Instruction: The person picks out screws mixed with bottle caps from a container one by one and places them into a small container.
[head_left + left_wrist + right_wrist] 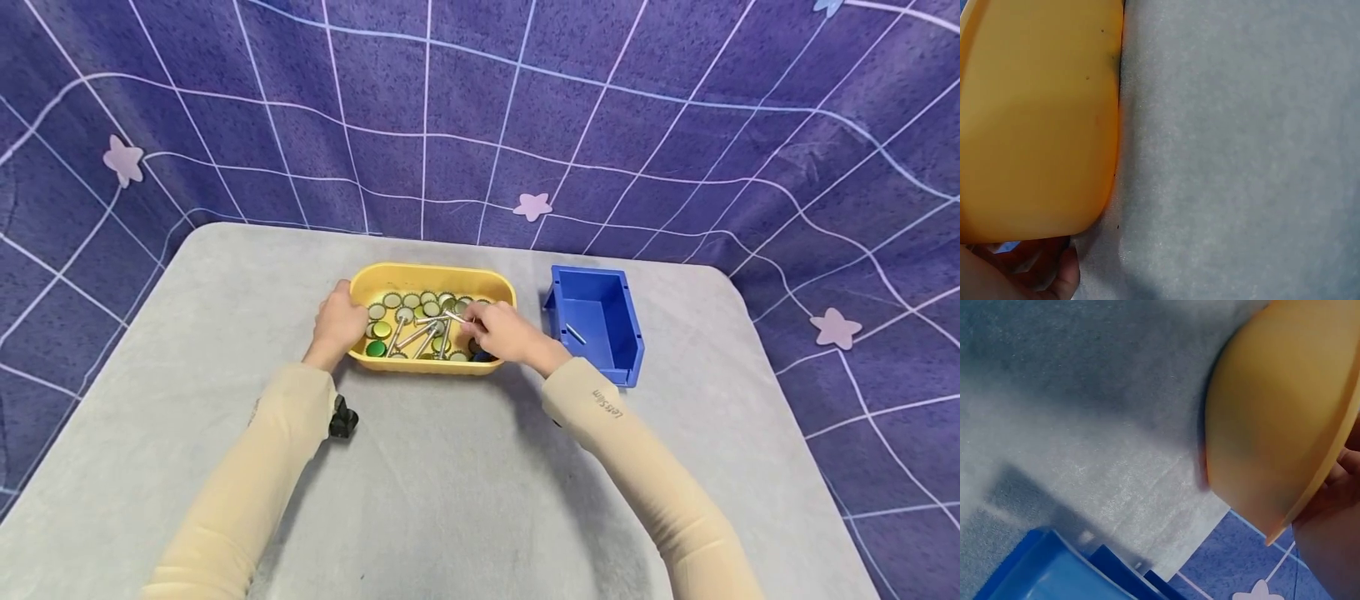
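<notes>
A yellow tub (420, 366) sits mid-table, holding many bottle caps (381, 329) and several long silver bolts (423, 342). My left hand (340, 321) grips the tub's left end; in the left wrist view its curled fingers (1067, 275) show below the tub's end wall. Inside the right end of the tub, my right hand (501, 329) pinches a silver bolt (454, 317) over the caps. The right wrist view shows that hand (1329, 506) reaching over the rim, its fingertips hidden behind the tub wall.
Right of the tub stands a blue bin (618, 333) with one silver bolt (575, 333) in it. The grey tabletop (450, 483) stretches toward the front. A purple star-patterned cloth (480, 108) hangs behind the table and along its sides.
</notes>
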